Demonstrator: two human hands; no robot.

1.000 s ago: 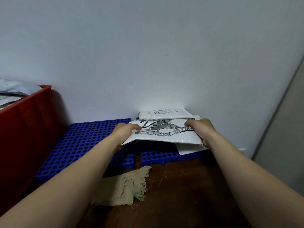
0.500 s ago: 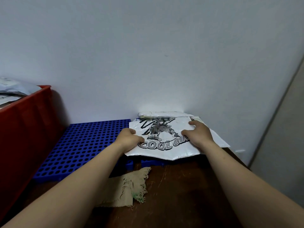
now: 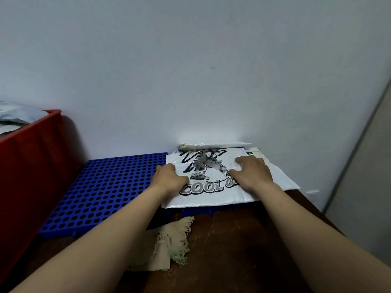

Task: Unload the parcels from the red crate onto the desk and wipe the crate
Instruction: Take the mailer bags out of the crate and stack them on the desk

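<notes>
**White printed parcel pressed down on the stack by the wall**

White plastic lies under both palms. The right hand point(image 3: 251, 174) is released, its fingers straight and spread on the printed parcel point(image 3: 211, 191), pressing rather than grasping, probably to flatten the soft bag so it will not slide. The left hand point(image 3: 169, 179) sits at the parcel's left edge with its thumb on top; its fingers are tucked out of sight, so I cannot tell whether it pinches the edge or merely rests there.

The printed parcel lies flat on the right end of the blue perforated board point(image 3: 105, 187), overlapping a plain white parcel point(image 3: 281, 178) beneath it and touching a rolled parcel point(image 3: 211, 144) against the wall; stacking here seems meant to keep the load compact. The board sits on the brown desk point(image 3: 243, 250).

Nearer the person, a frayed beige cloth point(image 3: 167, 246) lies on the desk, handy for the wiping. At far left stands the red crate point(image 3: 27, 166), with grey parcels point(image 3: 19, 115) showing above its rim; by my judgement unloading is unfinished, and the wipe has not begun.
</notes>
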